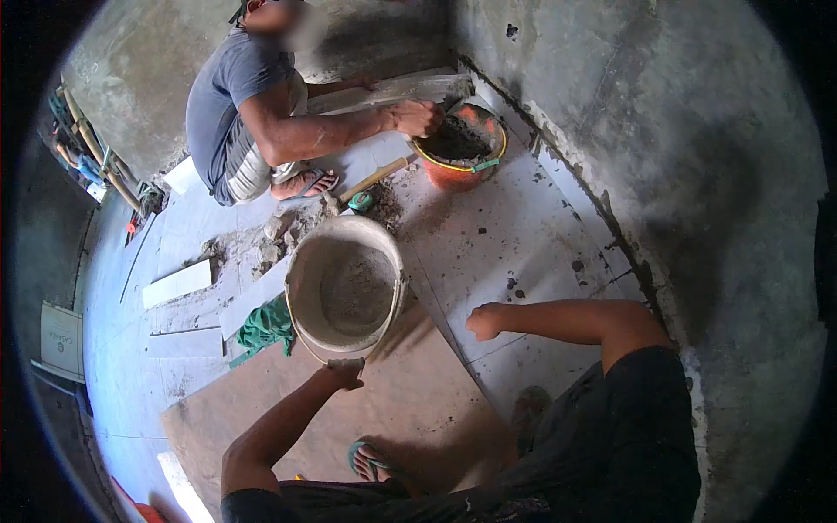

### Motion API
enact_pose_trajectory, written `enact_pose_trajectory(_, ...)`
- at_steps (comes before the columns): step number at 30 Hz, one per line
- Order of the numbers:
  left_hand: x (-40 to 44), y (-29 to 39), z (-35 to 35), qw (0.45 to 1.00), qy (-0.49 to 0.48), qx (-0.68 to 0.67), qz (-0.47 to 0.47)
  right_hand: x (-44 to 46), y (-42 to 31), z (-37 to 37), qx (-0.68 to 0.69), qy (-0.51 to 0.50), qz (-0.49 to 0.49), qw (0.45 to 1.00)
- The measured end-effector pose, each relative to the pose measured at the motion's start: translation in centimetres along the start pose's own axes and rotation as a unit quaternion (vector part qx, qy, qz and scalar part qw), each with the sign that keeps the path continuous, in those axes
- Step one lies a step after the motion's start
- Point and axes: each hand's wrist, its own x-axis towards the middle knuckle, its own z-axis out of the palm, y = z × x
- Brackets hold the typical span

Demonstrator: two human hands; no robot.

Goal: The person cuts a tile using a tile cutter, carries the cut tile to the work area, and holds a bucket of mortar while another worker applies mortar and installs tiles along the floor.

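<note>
My left hand (345,375) is closed around the grip of the wire handle of a pale, cement-stained bucket (301,288). Grey powdery material lies inside this bucket, and its mouth faces me. Whether its base touches the floor I cannot tell. My right hand (486,322) is curled into a fist over the tiles, with nothing visible in it. Beyond the pale bucket, a co-worker (240,96) squats by the wall, one hand (417,118) at the rim of an orange bucket (453,177) holding dark wet mortar.
A hammer (375,178) and a green tape measure (361,201) lie near rubble (272,240). Cut tile pieces (179,283) and a green cloth (266,327) are at left. A brown board (418,418) covers floor by my sandalled foot. A concrete wall (697,174) rises at right.
</note>
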Motion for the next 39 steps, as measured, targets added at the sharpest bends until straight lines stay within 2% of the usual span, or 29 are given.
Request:
enact_pose_trajectory(14, 0.8, -0.6, 1.1, 1.0, 0.01, 0.0, 0.014, 0.4, 0.4, 0.4, -0.01, 0.003, -0.01, 1.0)
enact_pose_trajectory(17, 0.6, -0.3, 0.8, 1.0, 0.022, 0.001, 0.015, 0.6, 0.4, 0.5, -0.035, -0.021, -0.016, 0.999)
enact_pose_trajectory(19, 0.2, -0.4, 0.6, 0.999, 0.033, -0.003, 0.01, 0.8, 0.6, 0.9, 0.001, -0.005, -0.015, 1.0)
enact_pose_trajectory(21, -0.1, -0.2, 0.3, 0.998, 0.047, -0.023, 0.038, 1.2, 0.5, 1.2, -0.012, -0.013, -0.006, 1.0)
enact_pose_trajectory(28, 0.0, -0.1, 0.2, 0.997, 0.051, -0.064, -0.013, 1.4, 0.6, 1.2, -0.027, -0.03, -0.008, 0.999)
enact_pose_trajectory(30, 0.1, 0.4, -0.6, 1.0, -0.03, -0.002, -0.001, 1.3, 0.9, 1.0, -0.02, -0.03, -0.007, 0.999)
enact_pose_trajectory(35, 0.9, -0.1, 0.8, 0.999, -0.022, -0.028, -0.008, 1.5, 1.1, 1.4, 0.022, -0.03, -0.004, 0.999)
enact_pose_trajectory(37, -0.2, 0.3, -0.4, 0.999, 0.031, 0.02, 0.034, 1.8, 1.2, 1.6, 0.008, -0.036, 0.005, 0.999)
enact_pose_trajectory(39, -0.5, 0.8, -0.8, 0.999, 0.022, 0.031, 0.018, 1.7, 0.9, 1.3, -0.005, -0.046, 0.011, 0.999)
